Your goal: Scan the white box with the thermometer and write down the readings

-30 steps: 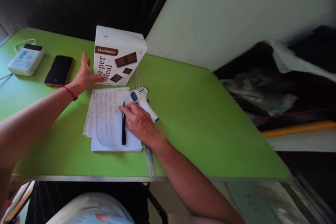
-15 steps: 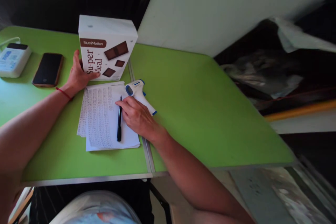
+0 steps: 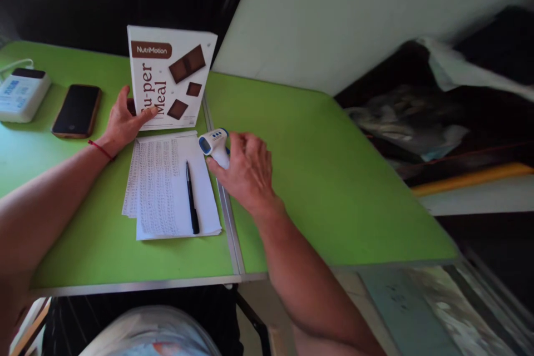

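Note:
My left hand (image 3: pixel 124 119) grips the lower left of a white NutriMotion box (image 3: pixel 161 80), its thumb on the printed front and the other fingers partly hidden at the side. The box stands at the back of the green table, its front leaning slightly up towards me. My right hand (image 3: pixel 248 169) is around the handle of a white and blue infrared thermometer (image 3: pixel 213 142), thumb on the left and fingers on the right. Much of the handle is hidden by the hand. A black pen (image 3: pixel 192 197) lies on handwritten sheets of paper (image 3: pixel 161 189) between my arms.
On the left of the green table (image 3: pixel 325 194) lie a dark phone (image 3: pixel 77 110) and a white device with a cable (image 3: pixel 24 94). A metal seam runs across the table beside the paper. Beyond the right edge is a shelf with plastic bags (image 3: pixel 409 122).
My right hand has let go of the pen, which now lies on the paper, and has moved right onto the thermometer. The box has tipped back, so its top face hardly shows.

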The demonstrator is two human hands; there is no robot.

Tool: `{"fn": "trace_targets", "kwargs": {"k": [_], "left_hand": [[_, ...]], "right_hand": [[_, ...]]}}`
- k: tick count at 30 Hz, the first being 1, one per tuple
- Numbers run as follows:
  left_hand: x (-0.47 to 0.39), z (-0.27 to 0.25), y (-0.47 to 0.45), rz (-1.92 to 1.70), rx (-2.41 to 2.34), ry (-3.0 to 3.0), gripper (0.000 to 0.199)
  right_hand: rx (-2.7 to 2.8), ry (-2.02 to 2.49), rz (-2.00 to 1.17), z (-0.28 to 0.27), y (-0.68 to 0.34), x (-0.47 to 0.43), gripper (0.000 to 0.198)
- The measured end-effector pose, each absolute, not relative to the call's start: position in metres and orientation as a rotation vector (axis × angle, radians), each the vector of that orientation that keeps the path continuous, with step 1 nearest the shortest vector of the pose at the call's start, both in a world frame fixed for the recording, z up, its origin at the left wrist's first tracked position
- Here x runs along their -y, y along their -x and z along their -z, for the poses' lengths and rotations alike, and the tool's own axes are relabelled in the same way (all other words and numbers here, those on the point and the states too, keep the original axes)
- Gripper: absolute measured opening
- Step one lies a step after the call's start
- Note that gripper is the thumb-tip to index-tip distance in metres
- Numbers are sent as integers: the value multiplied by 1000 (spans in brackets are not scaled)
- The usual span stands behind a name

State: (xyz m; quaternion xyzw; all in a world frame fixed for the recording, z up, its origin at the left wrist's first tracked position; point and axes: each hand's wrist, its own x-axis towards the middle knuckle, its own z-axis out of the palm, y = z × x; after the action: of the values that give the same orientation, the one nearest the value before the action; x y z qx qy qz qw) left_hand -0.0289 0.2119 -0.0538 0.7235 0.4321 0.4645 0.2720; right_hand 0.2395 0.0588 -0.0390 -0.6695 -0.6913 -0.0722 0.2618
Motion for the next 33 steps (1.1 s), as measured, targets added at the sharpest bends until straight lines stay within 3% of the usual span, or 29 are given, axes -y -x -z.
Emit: {"fn": "trace_targets", "kwargs": {"k": [2, 5, 10, 13, 20, 33], "left_hand": [[-208, 49, 27, -1257, -1173, -1920, 79], [-200, 42, 22, -1225, -1217, -1919, 74], [-188, 38, 14, -1142, -1201, -1952, 67], [-186, 39, 12, -1108, -1202, -1991, 60], [-188, 40, 12, -1119, -1124, -2012, 52], [-191, 43, 14, -1140, -987, -2021, 60]], "right_hand": [[1815, 2032, 5, 37, -246, -64, 48], [1644, 2070, -395, 33, -247, -69, 25], [1151, 1252, -903, 27, -221, -65, 33], [1030, 1035, -1203, 31, -199, -61, 37], [1052, 1076, -1212, 50, -180, -70, 45], [1047, 1067, -1226, 58, -183, -73, 52]]}}
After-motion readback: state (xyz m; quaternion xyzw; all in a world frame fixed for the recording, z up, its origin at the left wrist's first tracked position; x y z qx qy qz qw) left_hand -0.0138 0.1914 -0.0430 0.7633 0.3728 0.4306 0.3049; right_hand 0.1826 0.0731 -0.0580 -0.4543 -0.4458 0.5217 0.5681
